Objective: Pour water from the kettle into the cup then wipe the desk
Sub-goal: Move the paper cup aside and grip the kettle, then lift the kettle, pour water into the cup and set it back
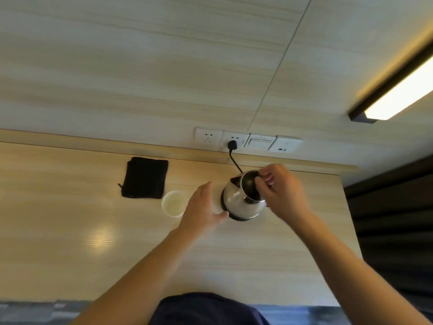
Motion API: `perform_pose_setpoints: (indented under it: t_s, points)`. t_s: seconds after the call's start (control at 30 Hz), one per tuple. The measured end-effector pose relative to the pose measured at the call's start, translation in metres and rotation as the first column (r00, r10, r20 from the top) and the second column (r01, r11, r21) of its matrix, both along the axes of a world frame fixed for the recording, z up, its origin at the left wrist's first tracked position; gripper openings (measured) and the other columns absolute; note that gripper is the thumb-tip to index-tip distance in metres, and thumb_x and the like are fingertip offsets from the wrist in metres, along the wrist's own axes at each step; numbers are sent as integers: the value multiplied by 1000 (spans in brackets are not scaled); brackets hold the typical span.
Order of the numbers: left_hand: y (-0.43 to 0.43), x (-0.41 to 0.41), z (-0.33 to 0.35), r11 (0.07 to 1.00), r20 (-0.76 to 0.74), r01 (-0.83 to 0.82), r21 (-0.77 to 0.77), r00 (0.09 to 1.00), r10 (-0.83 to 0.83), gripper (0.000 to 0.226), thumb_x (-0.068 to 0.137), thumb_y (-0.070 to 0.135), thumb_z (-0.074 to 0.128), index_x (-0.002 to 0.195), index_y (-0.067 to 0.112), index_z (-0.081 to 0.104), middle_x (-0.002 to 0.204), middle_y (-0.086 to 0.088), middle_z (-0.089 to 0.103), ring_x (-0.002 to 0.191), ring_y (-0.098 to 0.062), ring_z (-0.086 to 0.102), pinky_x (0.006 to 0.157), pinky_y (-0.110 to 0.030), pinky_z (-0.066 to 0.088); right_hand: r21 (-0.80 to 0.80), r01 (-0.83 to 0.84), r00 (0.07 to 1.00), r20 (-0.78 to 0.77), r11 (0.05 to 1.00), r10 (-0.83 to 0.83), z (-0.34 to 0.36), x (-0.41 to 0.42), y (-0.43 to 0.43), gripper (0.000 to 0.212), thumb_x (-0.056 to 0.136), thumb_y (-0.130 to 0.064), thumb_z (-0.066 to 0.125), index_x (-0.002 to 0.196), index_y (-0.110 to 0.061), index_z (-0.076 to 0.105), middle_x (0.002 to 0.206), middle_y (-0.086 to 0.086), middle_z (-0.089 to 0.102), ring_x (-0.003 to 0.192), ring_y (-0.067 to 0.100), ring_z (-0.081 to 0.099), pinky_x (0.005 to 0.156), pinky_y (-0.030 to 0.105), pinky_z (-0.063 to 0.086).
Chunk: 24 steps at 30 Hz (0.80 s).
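A steel kettle [239, 200] with a black lid stands on its black base on the light wooden desk [70, 231], towards the right. My right hand [283, 191] is curled around the kettle's handle on its right side. My left hand [201, 205] hovers flat and open just left of the kettle, holding nothing. A white paper cup [173, 204] stands upright left of that hand. A folded black cloth [144, 177] lies flat behind the cup, near the wall.
The kettle's black cord [235, 160] runs up to a plug in the row of white wall sockets [247, 142]. The desk ends at a dark edge on the right [351, 219]. A lit lamp strip [398, 90] hangs at upper right.
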<state>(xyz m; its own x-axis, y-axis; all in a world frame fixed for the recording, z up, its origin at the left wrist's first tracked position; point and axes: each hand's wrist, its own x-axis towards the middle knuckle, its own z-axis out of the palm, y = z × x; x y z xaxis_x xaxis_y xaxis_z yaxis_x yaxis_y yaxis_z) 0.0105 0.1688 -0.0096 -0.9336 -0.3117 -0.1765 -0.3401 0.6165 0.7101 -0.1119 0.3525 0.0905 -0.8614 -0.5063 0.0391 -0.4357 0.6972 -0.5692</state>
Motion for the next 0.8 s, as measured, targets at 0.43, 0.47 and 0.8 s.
perform_pose_setpoints:
  t_s: [0.43,0.47,0.8]
  points:
    - [80,-31,-38,967,-5,-212,140,977,215,85,68,47,93,136,25,48,125,12,53,109,0,51,76,-4,40,86,-215,840,525,973,140,-59,-84,65,54,107,-57,43,79,-18,68,69,3,72,64,14,67,69,34,53]
    - [83,-31,-38,963,-11,-229,139,972,233,84,67,47,93,134,25,48,123,12,53,108,0,52,75,-5,41,47,-216,823,545,975,157,-61,-85,63,57,106,-58,44,76,-16,68,66,6,70,59,13,64,69,36,53]
    - [75,-20,-27,942,-106,-266,206,951,291,69,73,36,93,129,20,57,113,6,69,109,-10,65,95,-32,58,-141,-173,871,440,975,219,-59,-72,31,57,104,-45,59,72,0,71,62,24,62,52,22,51,61,40,45]
